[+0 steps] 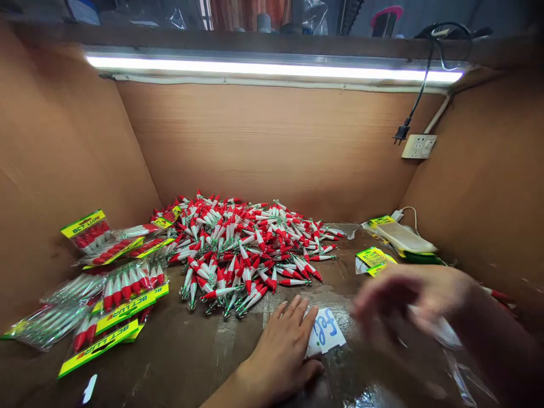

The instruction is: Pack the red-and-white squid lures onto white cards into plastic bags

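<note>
My left hand [283, 345] lies flat on the brown table, fingers stretched out, its edge against a white paper card [329, 331] with blue handwriting. My right hand [408, 300] is smeared by motion above the table to the right; whether it holds anything is unclear. Just beyond it sit yellow-and-green header cards [374, 258]. Ahead of my left hand spreads a big heap of red-and-white fishing lures [250, 243] with green hooked ends.
Filled lure packs [123, 289] with yellow headers pile up at the left. A stack of clear bags [403, 235] lies at the back right. A plug [402, 133] dangles near the wall socket [419, 146]. Clear plastic [461, 377] lies near my right forearm.
</note>
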Demonstrator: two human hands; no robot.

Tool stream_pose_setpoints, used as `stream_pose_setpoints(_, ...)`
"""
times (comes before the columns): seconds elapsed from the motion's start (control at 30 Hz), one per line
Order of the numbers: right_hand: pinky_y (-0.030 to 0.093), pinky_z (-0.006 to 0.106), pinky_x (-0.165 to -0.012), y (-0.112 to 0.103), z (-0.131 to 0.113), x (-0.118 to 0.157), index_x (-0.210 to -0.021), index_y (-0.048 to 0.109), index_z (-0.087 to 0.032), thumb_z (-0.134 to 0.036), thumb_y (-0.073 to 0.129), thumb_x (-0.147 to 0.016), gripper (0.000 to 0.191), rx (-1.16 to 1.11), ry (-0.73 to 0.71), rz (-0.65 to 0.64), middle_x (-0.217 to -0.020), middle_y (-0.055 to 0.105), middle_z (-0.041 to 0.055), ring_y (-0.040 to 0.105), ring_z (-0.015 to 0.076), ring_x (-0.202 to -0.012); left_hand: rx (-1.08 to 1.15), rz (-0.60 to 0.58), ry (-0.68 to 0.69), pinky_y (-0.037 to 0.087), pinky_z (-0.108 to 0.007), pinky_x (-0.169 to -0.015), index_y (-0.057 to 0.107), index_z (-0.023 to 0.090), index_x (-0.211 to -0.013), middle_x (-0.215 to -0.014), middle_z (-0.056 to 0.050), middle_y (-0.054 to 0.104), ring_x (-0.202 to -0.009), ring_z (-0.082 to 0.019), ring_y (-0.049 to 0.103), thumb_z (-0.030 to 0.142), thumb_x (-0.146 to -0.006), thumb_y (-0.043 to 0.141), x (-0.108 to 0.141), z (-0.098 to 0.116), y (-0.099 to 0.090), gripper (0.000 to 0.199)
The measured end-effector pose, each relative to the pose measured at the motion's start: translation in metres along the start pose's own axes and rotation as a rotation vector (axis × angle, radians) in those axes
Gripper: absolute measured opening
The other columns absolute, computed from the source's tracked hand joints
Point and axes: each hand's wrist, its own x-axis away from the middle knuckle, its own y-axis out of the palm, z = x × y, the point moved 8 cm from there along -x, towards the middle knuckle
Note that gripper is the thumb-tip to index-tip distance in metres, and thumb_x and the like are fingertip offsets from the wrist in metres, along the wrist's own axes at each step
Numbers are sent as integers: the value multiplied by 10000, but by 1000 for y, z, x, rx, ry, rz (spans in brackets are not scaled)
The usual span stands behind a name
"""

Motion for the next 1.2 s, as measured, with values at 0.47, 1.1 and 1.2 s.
stream_pose_setpoints(0.47,461,292,-740,30,22,-159,-905,711,-152,-217,615,-887,118,1053,15,511,-975,703,119,634,238,-908,-105,41,-177,419,-575,-1071,509,178,-1456,-1363,-189,553,-1267,-430,493,583,-623,857,9,-15,-24,989)
stream_pose_setpoints(1.1,428,283,-720,49,67,-55,-892,788,-256,-240,739,-880,52,472,-109,644,-800,720,13,600,197,-854,31,244,-105,489,-466,-997,254,307,-1562,-1287,-78,552,-1155,-307,537,326,-670,853,-10,-25,-20,1074)
stream_pose_setpoints(1.2,434,277,-761,57,61,-57,-875,764,-245,-213,742,-887,41,521,-179,557,-806,716,1,589,189,-898,30,250,-96,492,-463,-985,244,327,-1565,-1289,-77,548,-1153,-308,535,300,-684,842,-10,-25,-22,1065)
